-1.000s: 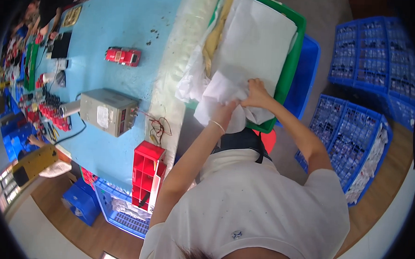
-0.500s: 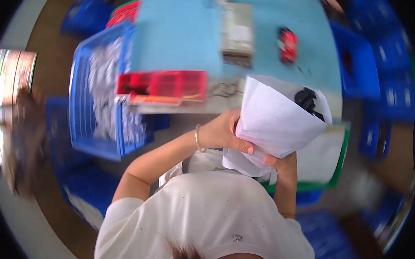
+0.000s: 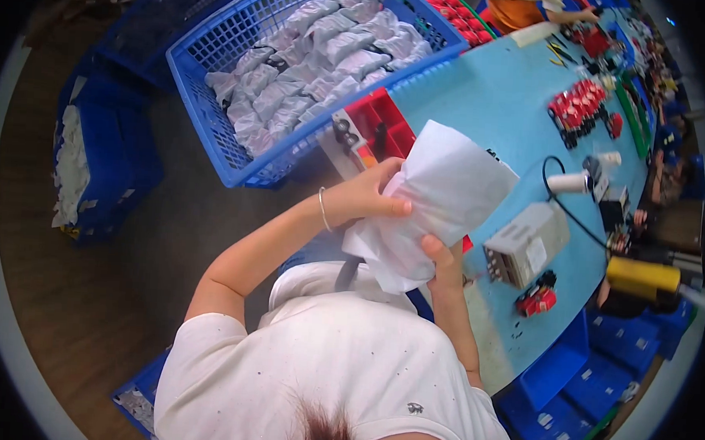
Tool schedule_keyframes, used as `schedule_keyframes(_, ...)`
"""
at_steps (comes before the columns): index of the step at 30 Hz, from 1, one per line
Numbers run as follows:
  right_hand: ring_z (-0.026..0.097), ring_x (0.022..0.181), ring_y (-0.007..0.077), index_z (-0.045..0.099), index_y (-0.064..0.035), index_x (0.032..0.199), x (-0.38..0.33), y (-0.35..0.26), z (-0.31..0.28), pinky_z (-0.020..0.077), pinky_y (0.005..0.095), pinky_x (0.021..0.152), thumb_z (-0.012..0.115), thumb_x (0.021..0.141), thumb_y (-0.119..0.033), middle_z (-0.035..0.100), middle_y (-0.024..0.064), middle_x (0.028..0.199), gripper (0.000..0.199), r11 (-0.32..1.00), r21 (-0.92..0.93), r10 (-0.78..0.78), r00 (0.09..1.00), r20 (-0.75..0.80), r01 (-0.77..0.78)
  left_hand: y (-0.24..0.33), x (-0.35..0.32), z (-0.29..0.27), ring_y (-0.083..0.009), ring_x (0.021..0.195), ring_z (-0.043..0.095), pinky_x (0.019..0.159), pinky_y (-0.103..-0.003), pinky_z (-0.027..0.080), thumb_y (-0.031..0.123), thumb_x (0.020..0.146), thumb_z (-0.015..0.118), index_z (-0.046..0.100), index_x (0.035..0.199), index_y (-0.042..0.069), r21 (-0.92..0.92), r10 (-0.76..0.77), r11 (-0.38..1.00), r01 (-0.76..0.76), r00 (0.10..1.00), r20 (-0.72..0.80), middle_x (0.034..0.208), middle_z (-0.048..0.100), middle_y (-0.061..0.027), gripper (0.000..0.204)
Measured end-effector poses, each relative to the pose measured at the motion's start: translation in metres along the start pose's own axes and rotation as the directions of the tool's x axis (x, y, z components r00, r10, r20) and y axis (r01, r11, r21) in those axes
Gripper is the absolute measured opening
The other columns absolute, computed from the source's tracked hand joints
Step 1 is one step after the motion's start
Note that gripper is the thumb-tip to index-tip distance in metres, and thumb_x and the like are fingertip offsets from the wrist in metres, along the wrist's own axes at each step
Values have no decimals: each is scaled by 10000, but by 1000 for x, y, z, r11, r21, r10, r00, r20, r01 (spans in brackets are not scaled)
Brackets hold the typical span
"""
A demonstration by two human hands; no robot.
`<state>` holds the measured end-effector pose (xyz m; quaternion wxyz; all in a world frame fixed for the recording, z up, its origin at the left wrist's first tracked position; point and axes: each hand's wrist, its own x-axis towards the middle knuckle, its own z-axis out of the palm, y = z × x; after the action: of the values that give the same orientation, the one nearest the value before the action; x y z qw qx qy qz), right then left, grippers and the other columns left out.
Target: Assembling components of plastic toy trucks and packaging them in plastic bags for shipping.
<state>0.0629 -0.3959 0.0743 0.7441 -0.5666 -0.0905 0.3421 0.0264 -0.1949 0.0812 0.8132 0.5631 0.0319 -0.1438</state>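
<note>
1. Head view, white paper parcel (image 3: 438,185): one, held up between the two hands, clear of the blue tabletop (image 3: 463,94). Its broad end leans up and away; loose lower folds hang below the thumbs. Contents covered; a small black piece shows at the far edge, whether inside the parcel or behind it cannot be told.
2. Head view, left hand (image 3: 367,195): partly curled on the parcel's left side, thumb laid across the near face, fingers mostly behind the paper. Holding.
3. Head view, right hand (image 3: 446,266): below and right of the left, thumb against the lower right fold, remaining fingers hidden. Also holding, by appearance; exact curl cannot be told.
4. Head view, change: half a second ago a black part stood plainly in the parcel's open end; now paper hides most or all of it. The body has turned, bringing the blue basket (image 3: 202,116) ahead-left of the hands.
5. Head view, bearing on the work: wrapping looks well advanced, judged by likeness to the white bundles (image 3: 296,82) in that basket.
6. Head view, nearby: red divided bin (image 3: 387,98), just beyond the left hand; grey metal box (image 3: 527,241) and red toy vehicle (image 3: 536,300), right of the right hand.
</note>
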Motion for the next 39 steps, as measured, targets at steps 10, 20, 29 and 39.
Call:
schedule_keyframes(10, 480, 1078, 195, 391, -25, 1268, 270, 56, 148, 401, 322, 910, 705, 725, -183, 482, 86, 1188, 647, 990, -55, -141, 964, -223, 132, -25, 58, -180, -202, 1113, 468, 925, -327, 401, 224, 811, 662, 243, 1354, 52, -406, 11, 809, -426, 700, -714, 1251, 443, -101, 707)
schedule_keyframes(20, 452, 1152, 299, 442, -11, 1208, 452, 229, 190, 349, 372, 982, 738, 675, -327, 490, 145, 1208, 687, 545, -824, 582, 638, 505, 155, -115, -22, -390, -182, 1055, 508, 878, -300, 427, 146, 738, 709, 401, 1295, 16, 18, 34, 988, -154, 105, -994, 1199, 507, -117, 650)
schedule_keyframes(29, 573, 989, 302, 597, -76, 980, 497, 339, 120, 487, 453, 792, 610, 711, -118, 591, 105, 1016, 272, -137, -688, 614, 606, 505, 713, -213, -50, -357, -162, 942, 563, 836, -279, 449, 108, 694, 735, 464, 1235, 10, -356, -367, 929, 99, 129, -921, 1078, 578, -83, 613)
schedule_keyframes(39, 563, 960, 325, 561, -68, 932, 514, 336, 119, 483, 453, 763, 558, 696, -51, 581, 84, 991, 236, 11, -694, 634, 532, 562, 720, -335, 21, -376, -181, 1053, 504, 913, -307, 401, 186, 703, 760, 384, 1288, 21, -451, -466, 883, 131, 351, -812, 1161, 519, -83, 714)
